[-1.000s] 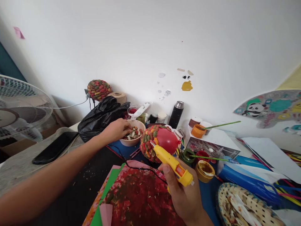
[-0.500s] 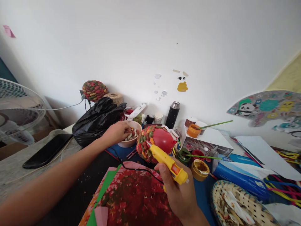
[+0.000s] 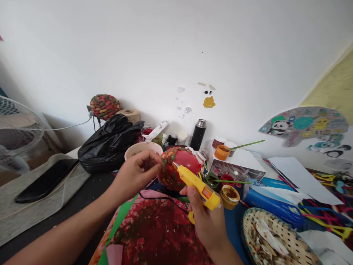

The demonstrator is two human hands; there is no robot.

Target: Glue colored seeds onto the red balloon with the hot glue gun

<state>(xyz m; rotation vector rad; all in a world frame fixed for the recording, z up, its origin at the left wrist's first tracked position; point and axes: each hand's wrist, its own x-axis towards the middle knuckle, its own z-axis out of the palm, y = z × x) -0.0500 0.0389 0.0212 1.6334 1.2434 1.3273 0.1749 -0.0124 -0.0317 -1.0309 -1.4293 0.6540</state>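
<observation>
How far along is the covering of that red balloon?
Roughly half done: coloured pieces coat the left side of the red balloon. In hand: the right hand holds a yellow glue gun, nozzle at the patch's edge, while the left hand, fingers pinched, meets the balloon. Left: the bare red right side.

place: home craft corner | craft signs: open round paint pots (image 3: pixel 230 194), yellow plastic hot-glue gun (image 3: pixel 197 183), beige jute twine spool (image 3: pixel 132 115) | home signs: white mesh pedestal fan (image 3: pixel 19 132), black steel thermos flask (image 3: pixel 198 134), cartoon panda wall sticker (image 3: pixel 303 127)
</observation>
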